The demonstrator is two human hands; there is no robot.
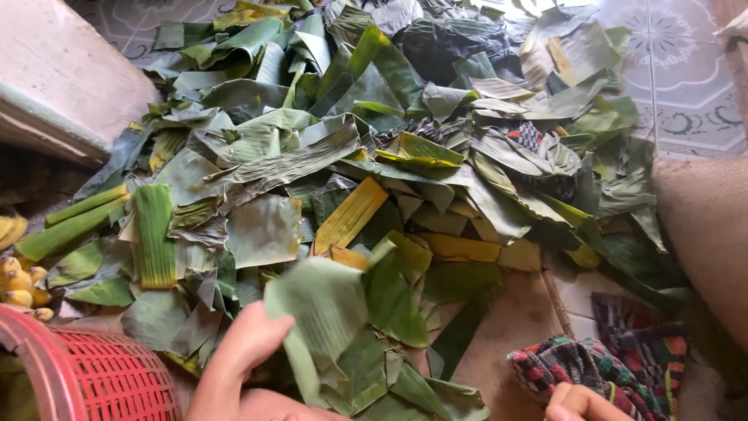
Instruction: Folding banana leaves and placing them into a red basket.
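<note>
left hand [241, 347] fingers clamped on leaf piece [323, 308], lifted over leaf pile [374, 156] on floor | right hand [580, 404] fingers curled on checked cloth [600, 366] | step: likely wiping leaf | next: steady grip, cloth brought across | red basket [93, 374] beside

Pale green banana-leaf piece [323, 308], blurred, lifted above the leaf pile [374, 148]

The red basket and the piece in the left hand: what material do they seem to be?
The red basket looks like moulded plastic: uniform colour, regular mesh of small holes. The piece in the left hand seems a banana leaf, matte green with fine parallel ribs, though blurred.
</note>
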